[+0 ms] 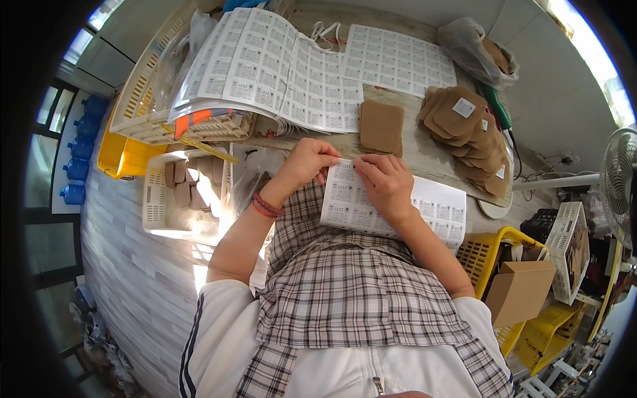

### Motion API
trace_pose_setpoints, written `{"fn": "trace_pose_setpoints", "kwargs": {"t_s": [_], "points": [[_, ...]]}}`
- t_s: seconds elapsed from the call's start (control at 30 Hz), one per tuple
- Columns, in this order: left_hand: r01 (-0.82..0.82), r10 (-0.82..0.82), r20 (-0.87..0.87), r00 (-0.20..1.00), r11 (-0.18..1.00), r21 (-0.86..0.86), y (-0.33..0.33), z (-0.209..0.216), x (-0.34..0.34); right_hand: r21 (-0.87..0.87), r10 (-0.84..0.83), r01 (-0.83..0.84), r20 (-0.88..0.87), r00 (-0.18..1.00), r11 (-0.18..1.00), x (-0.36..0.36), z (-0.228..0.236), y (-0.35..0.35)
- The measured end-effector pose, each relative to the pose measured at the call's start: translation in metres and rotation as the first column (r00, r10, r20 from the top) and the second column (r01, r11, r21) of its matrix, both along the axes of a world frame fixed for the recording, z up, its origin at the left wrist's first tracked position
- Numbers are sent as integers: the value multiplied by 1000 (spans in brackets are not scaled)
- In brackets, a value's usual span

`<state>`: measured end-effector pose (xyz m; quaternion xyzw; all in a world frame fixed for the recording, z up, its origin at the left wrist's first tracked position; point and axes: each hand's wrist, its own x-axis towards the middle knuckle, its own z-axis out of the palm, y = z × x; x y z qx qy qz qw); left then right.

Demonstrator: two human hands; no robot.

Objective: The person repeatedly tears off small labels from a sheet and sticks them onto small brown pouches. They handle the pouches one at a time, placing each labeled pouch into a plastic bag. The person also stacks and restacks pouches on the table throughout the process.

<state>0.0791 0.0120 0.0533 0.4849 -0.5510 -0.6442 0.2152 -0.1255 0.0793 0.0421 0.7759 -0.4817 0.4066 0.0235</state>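
Observation:
A white sheet of printed labels (344, 202) rests over my lap, just off the near edge of the table. My left hand (310, 162) pinches its upper left corner between thumb and fingers. Close beside it, my right hand (389, 187) has its fingertips closed on the sheet's top edge; whether a single label is lifted there I cannot tell. Beyond my hands stands a neat stack of brown pads (381, 127) with wavy edges. To its right lies a fanned pile of similar brown pads (458, 126), a few bearing a small white label.
More label sheets (265, 63) lie across a cream plastic basket and the table. A plastic bag (474, 46) and a green-handled tool (496, 106) sit at the right. A white crate of brown pieces (156, 199) stands left, a yellow crate (474, 255) right, near a fan (618, 179).

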Motion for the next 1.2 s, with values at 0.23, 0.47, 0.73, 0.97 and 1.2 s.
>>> {"fn": "trace_pose_setpoints", "kwargs": {"t_s": [0.23,0.47,0.73,0.97,1.2], "points": [[43,-32,-73,997,987,153,-11,-6,1,105,95,-123,237,967,987,2,-9,-2],[341,-328,235,915,940,-16,-33,-5,-19,82,191,-212,213,958,974,1,-9,-4],[561,-197,639,743,705,-434,-32,-31,-48,25,209,-227,310,928,974,-20,-3,-2],[424,-42,446,894,400,-812,-20,-19,-62,593,-337,-227,686,645,773,-76,-25,-91],[391,-30,410,912,369,-843,-28,-43,-68,594,-379,8,502,777,805,-68,-60,-120]]}}
